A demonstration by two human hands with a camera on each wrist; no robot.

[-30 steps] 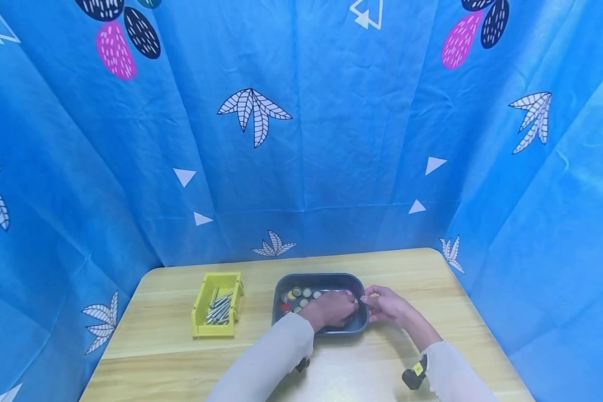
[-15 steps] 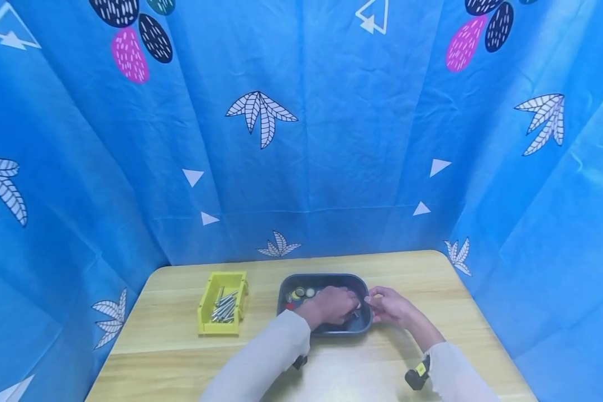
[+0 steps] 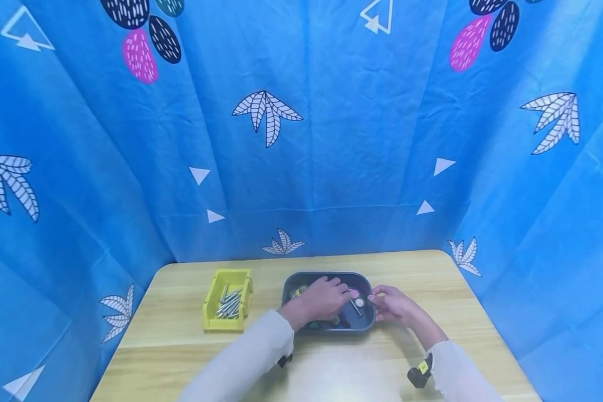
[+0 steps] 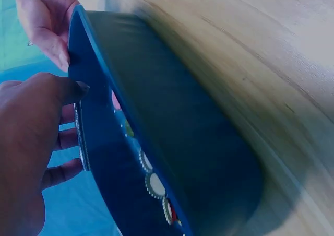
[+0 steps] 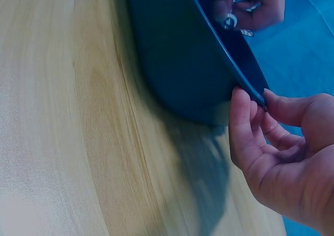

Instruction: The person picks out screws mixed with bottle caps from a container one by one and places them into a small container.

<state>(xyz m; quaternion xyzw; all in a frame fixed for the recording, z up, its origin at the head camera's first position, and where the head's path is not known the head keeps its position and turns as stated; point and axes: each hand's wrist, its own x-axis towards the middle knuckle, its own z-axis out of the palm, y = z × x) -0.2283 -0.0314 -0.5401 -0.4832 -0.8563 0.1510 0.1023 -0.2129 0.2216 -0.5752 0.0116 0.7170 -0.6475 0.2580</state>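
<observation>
My left hand (image 3: 324, 298) reaches over the dark tray (image 3: 331, 331). Its thumb and fingers pinch a slim silver metal bolt (image 4: 81, 137); in the right wrist view the round end (image 5: 229, 21) shows between the fingertips. Inside the tray lie bottle caps with crimped edges, among them a pink cap (image 3: 354, 293) and a white cap (image 3: 359, 302). The hand covers part of the tray's contents. At the tray's right end, my right hand (image 5: 282, 147) pinches the rim between thumb and fingers.
A yellow bin (image 3: 223, 324) with several silver bolts (image 3: 230, 301) stands on the wooden table (image 3: 181, 335), left of the tray. Blue patterned curtain (image 3: 311, 139) hangs behind the table and along both sides.
My left hand has moved left and lifted away from the tray's right end, uncovering the pink and white caps. My right hand keeps its hold on the rim. The head view has shifted slightly.
</observation>
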